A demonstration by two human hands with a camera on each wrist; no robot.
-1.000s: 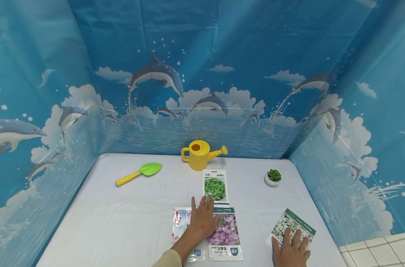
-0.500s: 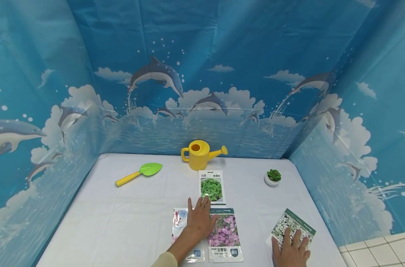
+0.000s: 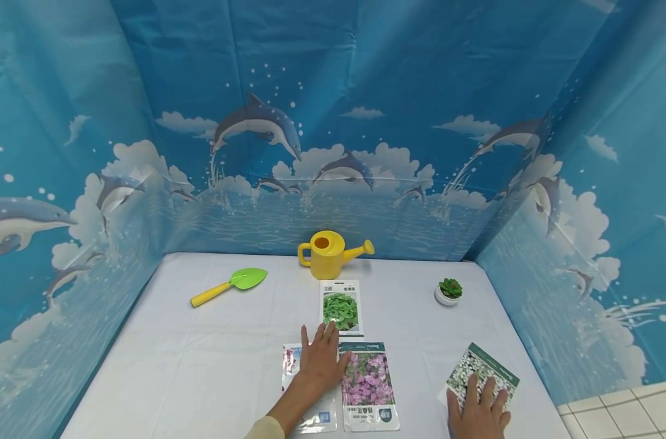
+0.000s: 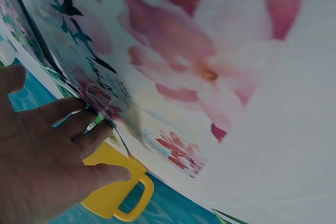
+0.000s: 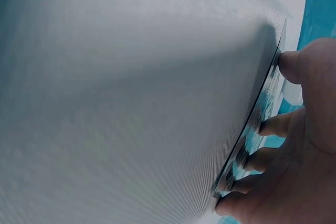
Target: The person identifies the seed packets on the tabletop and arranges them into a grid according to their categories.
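A yellow watering can [image 3: 327, 255] is standing at the back of a white table [image 3: 212, 366]. A packet with green leaves [image 3: 340, 310] is lying flat right in front of the can. The left hand [image 3: 318, 364] is stretching over the end of that packet farthest from the can. Its fingers are reaching out straight, and they are touching the packet without gripping it. The thumb is sticking out wide over a pink-flower packet [image 3: 370, 384] (I cannot tell if it is touching). That one is lying farther in front of the can, and a pale flower packet [image 3: 323, 416] is lying beside it, partly hiding under the arm.

The right hand [image 3: 479, 414] is resting far out on the can's spout side. Its fingers are spreading apart, and their tips are touching a tilted white-flower packet [image 3: 481, 364] without grabbing it. A little potted plant [image 3: 448, 292] is sitting between that packet and the can. A green and yellow trowel [image 3: 231, 286] is lying on the can's handle side. A blue dolphin curtain [image 3: 333, 79] is hanging behind the can.
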